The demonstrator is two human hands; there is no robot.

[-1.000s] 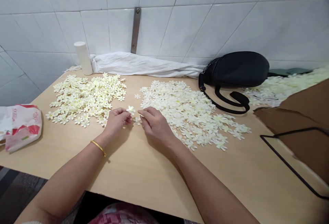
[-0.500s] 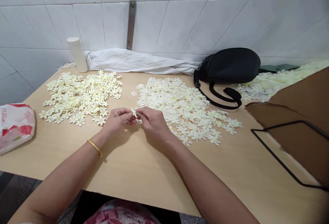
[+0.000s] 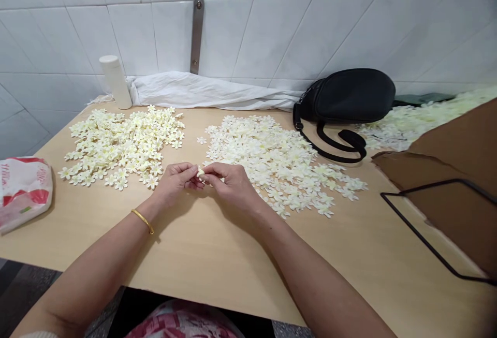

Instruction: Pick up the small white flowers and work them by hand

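Between my fingertips is a small pale yellow-white artificial flower (image 3: 200, 171), partly covered by the fingers. My left hand (image 3: 176, 181), with a gold bangle at the wrist, pinches it from the left. From the right, my right hand (image 3: 229, 181) has thumb and forefinger closed on the same flower. Beyond my left hand lies a heap of cream-yellow artificial flowers (image 3: 124, 144). Behind and to the right of my right hand spreads a flatter pile of whiter flower pieces (image 3: 267, 157). One loose white flower piece (image 3: 201, 140) lies between the piles.
At the back stand a white bottle (image 3: 116, 83) and a black bag (image 3: 349, 96) with its strap on the table. A white cloth (image 3: 209, 91) lies along the wall. A printed plastic packet (image 3: 25, 190) is at left; brown cardboard (image 3: 458, 182) and a black wire frame (image 3: 427, 247) are at right.
The flower between my fingers has turned and is more enclosed by them. My right-hand fingers have shifted slightly around it. Both piles look unchanged.
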